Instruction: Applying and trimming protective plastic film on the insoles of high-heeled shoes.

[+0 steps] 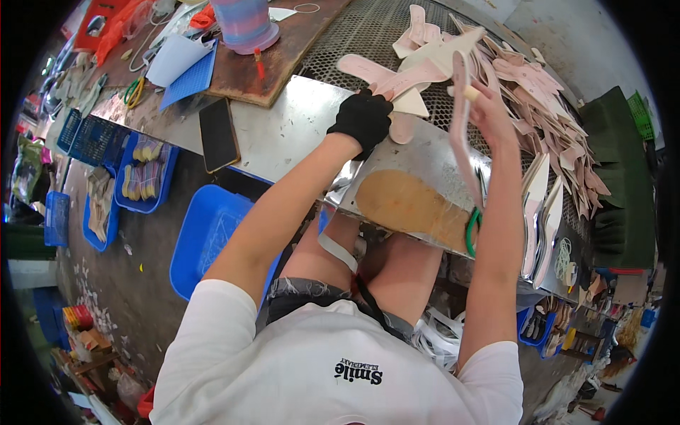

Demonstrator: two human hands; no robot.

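Observation:
My left hand (363, 119), in a black glove with bare fingertips, is closed on the near end of a pale pink insole (423, 74) over the metal worktop. Other insoles lie crossed around it, one (365, 69) pointing left and another (401, 130) pointing toward me. To the right, my raised right hand (492, 117) grips a long insole (460, 131), which hangs upright and shows nearly edge-on. A yellowish cover sits on one of that hand's fingertips. Below, between my forearms, a tan sole-shaped patch (411, 202) lies on the worktop, with green-handled scissors (473, 232) at its right.
A big heap of insoles (545, 106) covers the mesh surface (340, 44) at the far right. Stacked insoles (542, 219) stand right of my right forearm. Leftward are a phone (219, 134), a wooden board (283, 53) with a plastic jar (244, 25), and a blue bin (202, 234) below.

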